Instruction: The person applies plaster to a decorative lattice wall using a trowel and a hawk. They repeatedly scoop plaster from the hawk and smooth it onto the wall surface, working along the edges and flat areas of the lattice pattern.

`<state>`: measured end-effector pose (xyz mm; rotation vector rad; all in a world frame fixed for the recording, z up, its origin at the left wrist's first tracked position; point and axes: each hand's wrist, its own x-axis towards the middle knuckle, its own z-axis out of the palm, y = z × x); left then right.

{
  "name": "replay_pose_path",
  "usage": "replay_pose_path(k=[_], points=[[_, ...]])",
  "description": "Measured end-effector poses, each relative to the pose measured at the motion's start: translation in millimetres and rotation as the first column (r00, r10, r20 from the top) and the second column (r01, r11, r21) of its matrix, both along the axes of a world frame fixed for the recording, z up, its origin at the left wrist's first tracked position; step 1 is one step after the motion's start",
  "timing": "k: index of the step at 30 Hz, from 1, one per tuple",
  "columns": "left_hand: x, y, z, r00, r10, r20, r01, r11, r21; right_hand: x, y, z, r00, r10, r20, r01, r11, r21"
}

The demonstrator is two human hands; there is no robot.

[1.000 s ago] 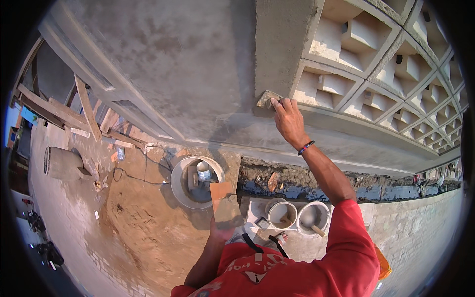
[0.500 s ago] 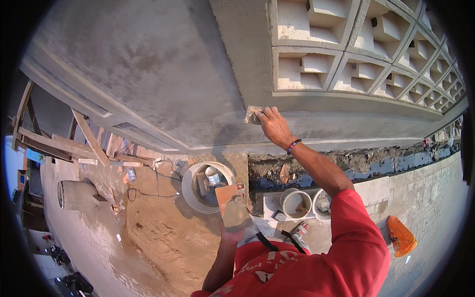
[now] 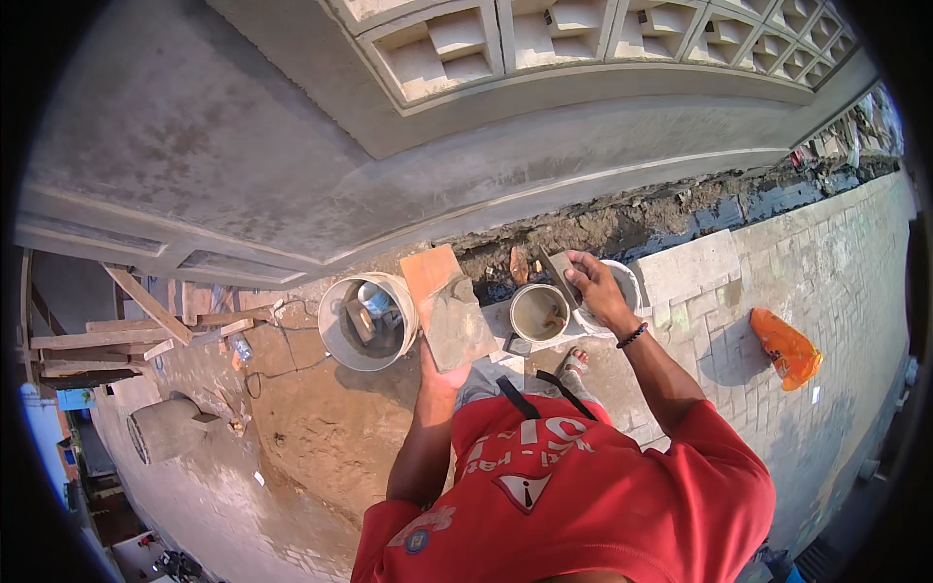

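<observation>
My left hand (image 3: pixel 443 373) grips the lower end of a flat orange board (image 3: pixel 428 272), held out in front of my body. Grey mortar (image 3: pixel 457 325) covers much of the board. My right hand (image 3: pixel 600 293) is closed on a small flat scraper (image 3: pixel 557 270), its thin blade smeared grey. That blade is over the edge of a small round bucket (image 3: pixel 525 335) holding grey liquid and something brownish. A second pale bucket (image 3: pixel 634 284) is partly hidden behind my right hand. The grey plastered wall (image 3: pixel 292 165) rises beyond, apart from both hands.
A large white bucket (image 3: pixel 335 355) with tools and a container inside stands left of the board. Sand (image 3: pixel 321 428) is heaped on the ground. A muddy ditch (image 3: pixel 671 219) runs along the wall. Timber (image 3: pixel 146 306), a concrete cylinder (image 3: pixel 165 430) and an orange bag (image 3: pixel 782 348) lie about.
My right hand has come off the wall, moving down and right to the small bucket with the scraper. The board in my left hand is raised higher, and the view has shifted.
</observation>
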<state>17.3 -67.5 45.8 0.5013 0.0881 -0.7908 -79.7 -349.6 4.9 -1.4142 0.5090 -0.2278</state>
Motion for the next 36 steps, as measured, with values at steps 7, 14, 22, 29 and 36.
replay_pose_path(k=[7, 14, 22, 29, 36], points=[[-42.4, -59.3, 8.0, 0.970, 0.005, -0.243, 0.005, 0.999, 0.044, -87.9, 12.6, 0.3, 0.987, -0.117, -0.112, 0.147, 0.935, 0.323], [-64.7, -113.1, 1.5, 0.865, -0.496, -0.081, 0.458, 0.844, -0.278, -163.3, 3.3, 32.6, 0.911, -0.377, -0.169, 0.413, 0.839, 0.356], [-81.3, -157.9, 13.6, 0.771, -0.636, -0.022, 0.619, 0.757, -0.210, -217.5, -14.1, 10.1, 0.799, -0.560, -0.219, 0.600, 0.715, 0.360], [-89.1, -175.1, 15.7, 0.752, -0.659, -0.033, 0.642, 0.742, -0.192, -226.5, -19.7, -19.4, 0.769, -0.594, -0.237, 0.609, 0.566, 0.555], [-89.0, -178.3, 12.2, 0.818, -0.565, -0.112, 0.547, 0.823, -0.153, -226.0, -35.1, -33.3, 0.816, -0.507, -0.278, 0.574, 0.655, 0.491]])
